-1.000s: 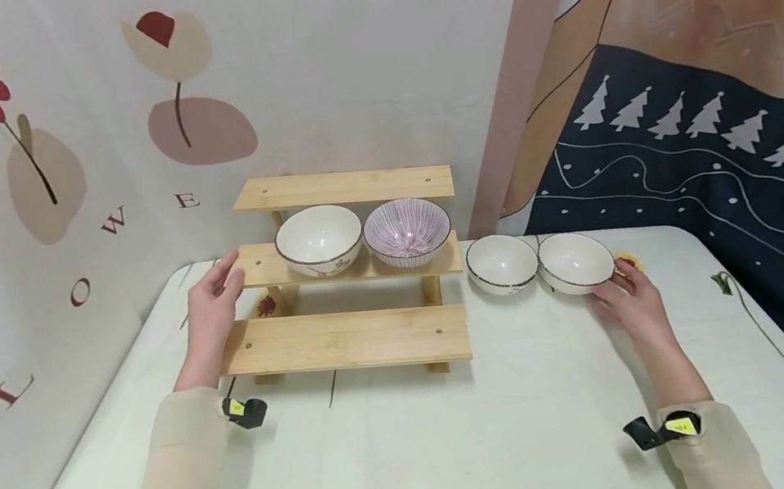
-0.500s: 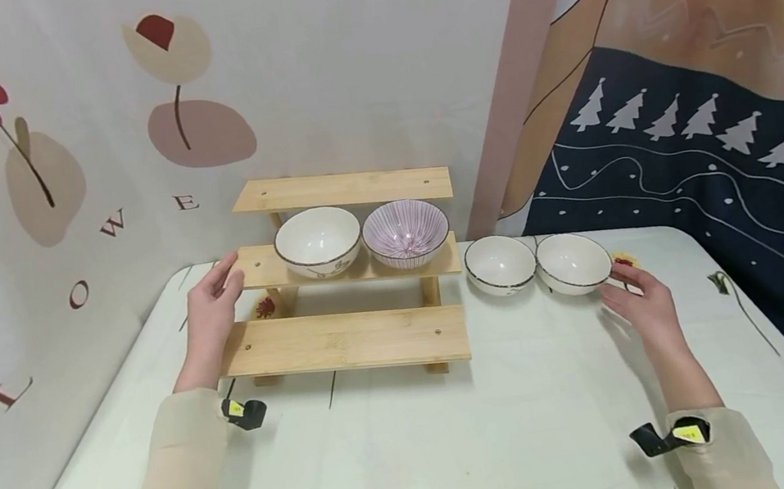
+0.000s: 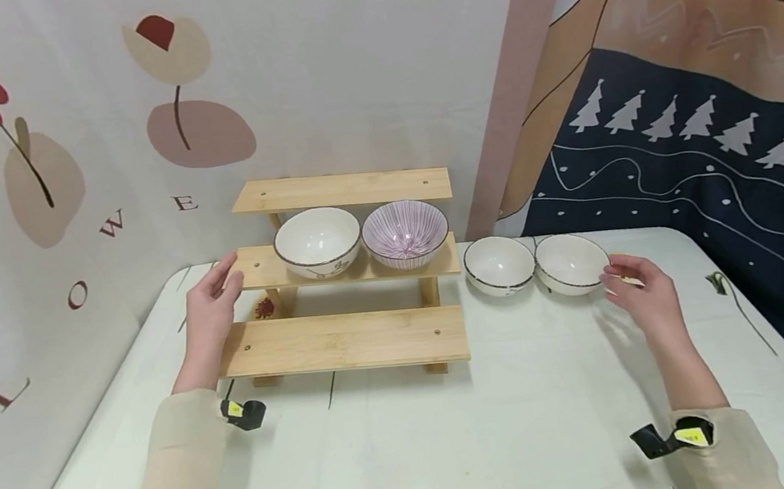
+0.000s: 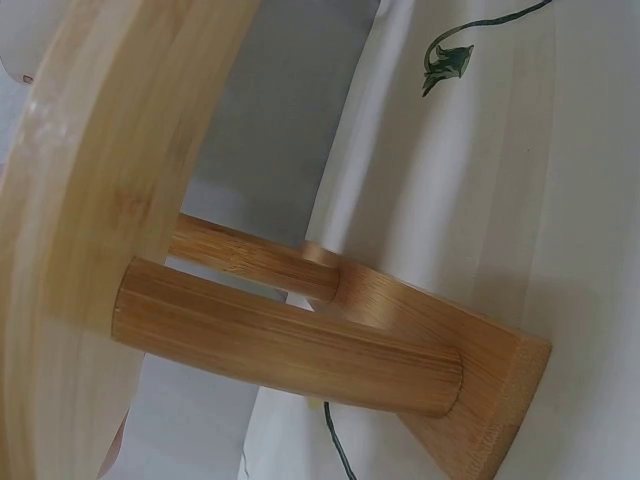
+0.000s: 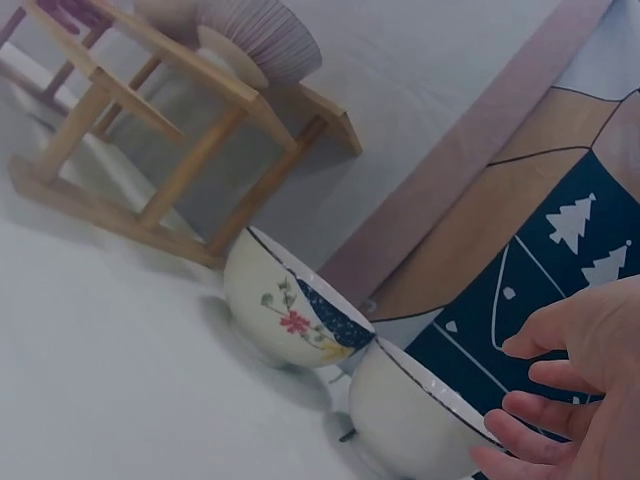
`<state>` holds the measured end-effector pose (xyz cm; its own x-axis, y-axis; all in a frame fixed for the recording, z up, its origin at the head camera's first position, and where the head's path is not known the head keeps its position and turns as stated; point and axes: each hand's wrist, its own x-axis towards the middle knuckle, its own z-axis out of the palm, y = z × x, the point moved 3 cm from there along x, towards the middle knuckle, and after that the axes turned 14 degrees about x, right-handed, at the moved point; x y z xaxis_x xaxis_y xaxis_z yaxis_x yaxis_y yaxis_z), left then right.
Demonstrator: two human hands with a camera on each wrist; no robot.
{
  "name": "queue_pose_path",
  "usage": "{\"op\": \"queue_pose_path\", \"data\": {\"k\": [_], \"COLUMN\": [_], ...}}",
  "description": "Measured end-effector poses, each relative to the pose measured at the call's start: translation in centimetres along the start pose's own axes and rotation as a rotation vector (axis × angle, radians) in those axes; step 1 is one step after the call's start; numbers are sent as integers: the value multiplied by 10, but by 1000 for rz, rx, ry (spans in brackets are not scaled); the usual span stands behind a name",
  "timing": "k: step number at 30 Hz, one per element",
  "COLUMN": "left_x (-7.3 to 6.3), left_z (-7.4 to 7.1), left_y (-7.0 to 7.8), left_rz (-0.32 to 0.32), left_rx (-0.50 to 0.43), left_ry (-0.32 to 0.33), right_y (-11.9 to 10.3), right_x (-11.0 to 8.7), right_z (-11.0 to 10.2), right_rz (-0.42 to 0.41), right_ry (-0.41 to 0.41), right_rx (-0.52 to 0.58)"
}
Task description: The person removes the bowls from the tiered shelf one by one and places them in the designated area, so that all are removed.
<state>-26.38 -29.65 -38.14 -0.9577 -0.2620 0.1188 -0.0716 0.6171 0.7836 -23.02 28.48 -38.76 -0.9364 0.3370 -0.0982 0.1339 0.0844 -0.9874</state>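
Observation:
My left hand (image 3: 212, 318) rests its fingertips at the left end of the middle board of a three-tier wooden shelf (image 3: 345, 341), its fingers loosely bent. In the left wrist view, the shelf's wooden leg (image 4: 290, 340) shows close up. On the middle board stand a white bowl (image 3: 317, 242) and a purple-striped bowl (image 3: 405, 233). Right of the shelf, two smaller white bowls sit side by side on the table: a left bowl (image 3: 499, 265) with a flower print and a right bowl (image 3: 571, 262). My right hand (image 3: 647, 293) has relaxed fingers right at that right bowl's rim.
A pale printed cloth covers the table (image 3: 419, 447). Behind it hangs a white cloth with flower prints (image 3: 338, 61), and at the right a dark cloth with tree prints (image 3: 708, 161). The shelf's top board (image 3: 340, 189) stands near the back cloth.
My right hand has drawn slightly to the right, its fingers loosening from the right bowl's rim. My left hand, the shelf and the bowls keep their places.

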Motion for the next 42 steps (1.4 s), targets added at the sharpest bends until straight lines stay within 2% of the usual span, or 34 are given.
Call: {"op": "queue_pose_path", "data": {"k": [12, 13, 18, 20, 24, 30, 37, 42], "left_x": [0, 0, 0, 0, 1, 0, 0, 0], "left_z": [0, 1, 1, 1, 1, 1, 1, 1], "left_y": [-2, -2, -2, -2, -3, -2, -1, -1], "left_rz": [2, 4, 5, 4, -1, 1, -7, -8], "left_rx": [-2, -4, -10, -8, -7, 1, -1, -4], "left_ry": [6, 6, 6, 7, 5, 4, 7, 6], "right_y": [-12, -10, -13, -18, -24, -28, -32, -36], "right_x": [-5, -3, -4, -7, -9, -9, -10, -12], "right_z": [19, 20, 30, 35, 44, 55, 66, 72], "right_rz": [-112, -124, -153, -153, -135, -118, -140, -147], "right_ry": [-72, -81, -116, -124, -146, -175, -201, -216], "right_rx": [38, 81, 81, 31, 11, 28, 70, 39]}}
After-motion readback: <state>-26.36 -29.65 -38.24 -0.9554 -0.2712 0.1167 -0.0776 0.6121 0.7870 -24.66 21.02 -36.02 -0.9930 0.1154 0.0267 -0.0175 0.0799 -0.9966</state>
